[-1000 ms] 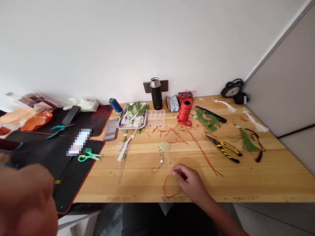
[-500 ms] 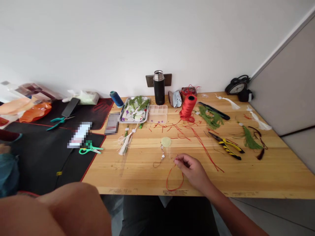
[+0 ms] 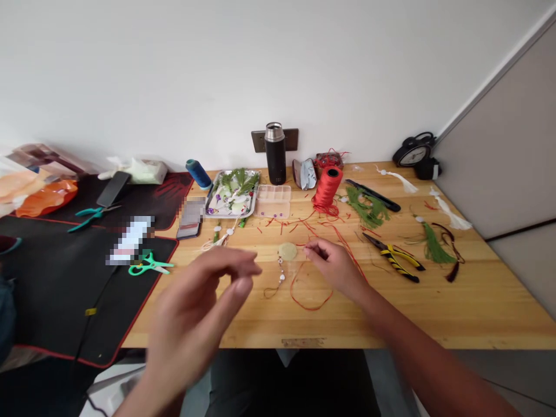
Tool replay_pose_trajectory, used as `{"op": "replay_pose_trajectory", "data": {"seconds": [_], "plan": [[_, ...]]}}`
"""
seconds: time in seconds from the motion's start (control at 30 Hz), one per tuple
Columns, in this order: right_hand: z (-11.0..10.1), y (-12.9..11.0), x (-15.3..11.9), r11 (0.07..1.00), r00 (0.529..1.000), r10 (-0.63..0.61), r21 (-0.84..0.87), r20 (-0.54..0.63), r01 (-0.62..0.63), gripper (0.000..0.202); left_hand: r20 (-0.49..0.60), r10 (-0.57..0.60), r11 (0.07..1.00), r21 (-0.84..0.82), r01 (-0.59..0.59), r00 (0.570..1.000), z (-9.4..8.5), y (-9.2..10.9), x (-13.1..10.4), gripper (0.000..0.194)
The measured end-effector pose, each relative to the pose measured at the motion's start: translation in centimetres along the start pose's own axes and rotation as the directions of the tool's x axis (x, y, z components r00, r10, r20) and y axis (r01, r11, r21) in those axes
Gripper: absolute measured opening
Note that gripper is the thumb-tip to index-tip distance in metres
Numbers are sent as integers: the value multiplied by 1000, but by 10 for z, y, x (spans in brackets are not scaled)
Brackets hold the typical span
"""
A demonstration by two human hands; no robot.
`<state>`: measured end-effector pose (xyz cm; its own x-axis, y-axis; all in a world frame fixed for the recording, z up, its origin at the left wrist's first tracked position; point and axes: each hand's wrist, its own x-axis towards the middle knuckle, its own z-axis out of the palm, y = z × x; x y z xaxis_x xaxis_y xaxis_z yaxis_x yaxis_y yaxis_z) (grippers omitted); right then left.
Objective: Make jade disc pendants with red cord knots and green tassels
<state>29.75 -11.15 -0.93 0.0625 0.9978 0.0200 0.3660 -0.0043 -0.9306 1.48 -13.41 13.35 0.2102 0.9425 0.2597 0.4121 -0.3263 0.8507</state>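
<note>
My right hand [image 3: 332, 263] pinches a thin red cord [image 3: 310, 308], whose loop hangs down onto the wooden table below the fingers. Just left of those fingertips lies a pale green disc [image 3: 287, 251], with a short beaded string [image 3: 282, 277] under it. My left hand [image 3: 195, 313] is raised near the camera, left of the disc, blurred, with thumb and fingers apart and nothing visible between them. A red thread spool [image 3: 328, 188] stands behind my right hand, its strands trailing over the table.
Yellow-black pliers [image 3: 397, 260] and green tassels [image 3: 436, 243] lie at the right. A metal tray [image 3: 208, 209], a clear bead box [image 3: 273, 194] and a black bottle [image 3: 275, 156] stand at the back. Green scissors [image 3: 150, 264] rest on the dark mat at the left.
My left hand has come forward over the table, its fingers now in view. My right hand has moved away from me with the cord, and the loop has shifted with it. The view has turned slightly.
</note>
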Motion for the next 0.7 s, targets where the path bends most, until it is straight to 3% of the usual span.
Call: {"op": "replay_pose_trajectory", "data": {"seconds": [0.1, 0.23, 0.43, 0.57, 0.7], "plan": [[-1, -12, 6, 999, 999, -27, 22, 24, 27, 18, 91, -111, 994, 28, 109, 990, 27, -51, 26, 23], [8, -21, 8, 996, 994, -82, 30, 66, 80, 16, 140, -196, 980, 55, 190, 971, 48, -96, 26, 25], [19, -22, 9, 984, 992, -12, 177, 122, -10, 21, 211, -188, 980, 103, 170, 959, 55, -108, 5, 23], [18, -22, 9, 894, 971, 70, 418, 227, -162, 33, 247, -222, 975, 91, 205, 943, 55, -120, -3, 23], [17, -19, 5, 830, 959, 137, 500, 246, -247, 38, 255, -245, 969, 84, 231, 936, 56, -129, -4, 24]]}}
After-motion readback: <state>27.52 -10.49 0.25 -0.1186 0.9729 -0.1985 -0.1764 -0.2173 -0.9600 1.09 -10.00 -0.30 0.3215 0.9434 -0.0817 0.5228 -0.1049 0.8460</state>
